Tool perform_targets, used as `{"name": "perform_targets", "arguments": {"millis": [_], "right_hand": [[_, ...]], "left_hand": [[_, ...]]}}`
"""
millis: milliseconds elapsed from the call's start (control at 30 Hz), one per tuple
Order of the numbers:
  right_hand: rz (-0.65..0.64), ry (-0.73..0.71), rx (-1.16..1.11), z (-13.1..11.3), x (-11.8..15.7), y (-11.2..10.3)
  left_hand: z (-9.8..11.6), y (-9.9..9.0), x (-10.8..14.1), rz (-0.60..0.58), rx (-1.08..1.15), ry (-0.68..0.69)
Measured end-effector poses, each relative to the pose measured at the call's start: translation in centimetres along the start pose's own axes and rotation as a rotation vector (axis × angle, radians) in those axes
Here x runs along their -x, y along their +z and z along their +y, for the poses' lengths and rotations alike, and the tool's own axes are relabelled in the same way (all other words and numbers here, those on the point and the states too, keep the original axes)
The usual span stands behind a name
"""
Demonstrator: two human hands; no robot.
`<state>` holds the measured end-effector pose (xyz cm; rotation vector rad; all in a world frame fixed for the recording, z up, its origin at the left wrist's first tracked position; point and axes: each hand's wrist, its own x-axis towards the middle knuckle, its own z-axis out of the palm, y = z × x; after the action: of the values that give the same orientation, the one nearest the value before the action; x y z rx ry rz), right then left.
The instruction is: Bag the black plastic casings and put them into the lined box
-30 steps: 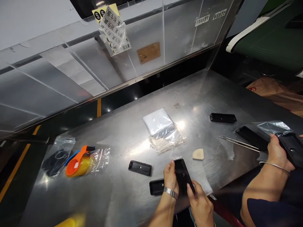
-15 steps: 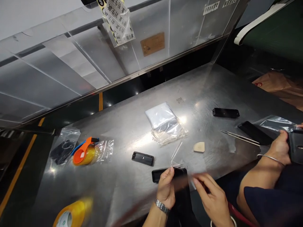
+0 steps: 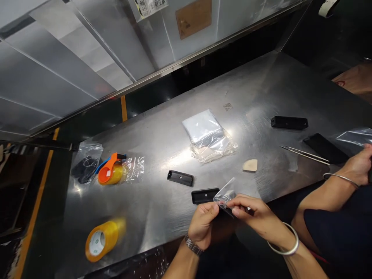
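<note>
Tightly pinched between left hand (image 3: 202,226) and right hand (image 3: 252,211), fingertips together: small clear bag (image 3: 225,196), contents hidden by fingers. Just beyond, black plastic case (image 3: 205,196) on steel table (image 3: 145,217). Far right, co-worker's hand (image 3: 359,166), any hold cut off by frame edge.

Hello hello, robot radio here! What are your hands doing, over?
Left hand and right hand pinching small clear plastic bag. Black plastic piece lying just beyond, on steel table. Co-worker's hand off right, apart.

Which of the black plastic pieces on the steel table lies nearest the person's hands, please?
The black plastic piece just beyond the left hand and the clear plastic bag it holds; the other black pieces lie farther off.
</note>
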<state>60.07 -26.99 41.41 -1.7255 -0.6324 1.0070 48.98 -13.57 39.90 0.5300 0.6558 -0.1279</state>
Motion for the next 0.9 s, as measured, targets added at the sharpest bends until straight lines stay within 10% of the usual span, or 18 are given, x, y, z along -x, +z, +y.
{"name": "perform_targets", "arguments": {"millis": [167, 500, 900], "right_hand": [[-0.111, 0.127, -0.059, 0.5, -0.8, 0.1], [0.152, -0.113, 0.379, -0.2, -0.7, 1.7], [0.128, -0.019, 0.055, 2.0, -1.1, 2.6]], "left_hand": [[0.7, -0.5, 0.5, 0.013, -0.144, -0.028], [0.9, -0.9, 0.0, 0.208, -0.123, 0.025], [1.4, -1.7, 0.6, 0.127, 0.006, -0.076]]}}
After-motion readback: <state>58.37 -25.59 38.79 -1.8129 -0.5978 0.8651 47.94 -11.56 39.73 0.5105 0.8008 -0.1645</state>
